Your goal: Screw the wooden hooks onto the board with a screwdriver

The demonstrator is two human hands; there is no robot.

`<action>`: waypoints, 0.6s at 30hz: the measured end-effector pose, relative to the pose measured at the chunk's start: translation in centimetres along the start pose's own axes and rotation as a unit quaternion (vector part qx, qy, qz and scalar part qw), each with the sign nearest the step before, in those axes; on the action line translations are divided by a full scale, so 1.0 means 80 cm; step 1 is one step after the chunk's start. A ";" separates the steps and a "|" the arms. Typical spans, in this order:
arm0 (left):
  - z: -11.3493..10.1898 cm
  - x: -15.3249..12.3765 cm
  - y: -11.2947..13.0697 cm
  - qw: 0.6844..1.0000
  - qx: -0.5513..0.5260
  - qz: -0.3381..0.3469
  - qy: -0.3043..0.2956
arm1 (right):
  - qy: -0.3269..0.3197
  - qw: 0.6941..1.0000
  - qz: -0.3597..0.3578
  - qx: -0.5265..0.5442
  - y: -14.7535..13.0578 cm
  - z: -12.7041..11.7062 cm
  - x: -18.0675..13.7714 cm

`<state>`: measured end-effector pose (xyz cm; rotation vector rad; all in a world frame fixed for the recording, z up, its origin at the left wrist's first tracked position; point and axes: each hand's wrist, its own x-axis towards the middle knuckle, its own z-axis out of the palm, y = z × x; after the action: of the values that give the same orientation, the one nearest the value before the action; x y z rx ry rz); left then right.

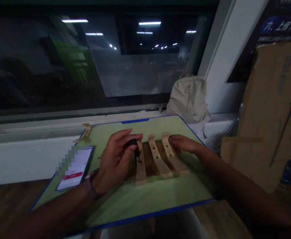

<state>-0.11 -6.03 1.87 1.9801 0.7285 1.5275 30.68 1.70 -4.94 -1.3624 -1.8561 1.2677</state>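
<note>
My left hand (118,156), with a band on the wrist, is closed around a small black-handled tool (137,152) that looks like a screwdriver. The tool's thin end points down at a hole in the left curved wooden piece (141,172). Two more such pieces, the middle one (160,164) and the right one (175,161), lie beside it, each with two dark holes and an upturned far end. All three rest across a dark brown wooden board (149,167). My right hand (184,143) has its fingers at the right piece's far end, gripping its edge; some fingertips are hidden.
A green, blue-edged table (157,196) bears everything. To the left lies a phone (76,169) with its screen lit. Another curved wooden piece (86,132) is at the table's far left corner. Behind stands a beige backpack (189,98); cardboard (272,116) leans at the right.
</note>
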 end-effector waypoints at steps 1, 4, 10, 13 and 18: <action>0.001 -0.001 0.000 1.000 -0.012 -0.008 -0.008 | 0.000 1.000 -0.001 0.005 0.000 0.000 0.000; -0.002 0.002 -0.004 1.000 -0.010 0.013 -0.027 | -0.005 1.000 -0.004 0.014 0.000 0.000 0.001; -0.009 0.012 -0.017 0.994 0.051 0.092 0.025 | -0.012 1.000 -0.013 0.024 0.004 0.000 0.003; -0.005 0.009 -0.010 0.997 0.048 0.063 0.022 | -0.013 0.999 -0.013 0.026 0.007 0.000 0.004; -0.001 0.003 0.001 1.000 0.008 0.021 -0.019 | -0.019 0.999 -0.021 0.019 0.014 -0.003 0.005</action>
<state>-0.11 -5.92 2.07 2.0429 0.6896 1.5080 31.23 2.20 -5.90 -1.2812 -1.8669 1.3098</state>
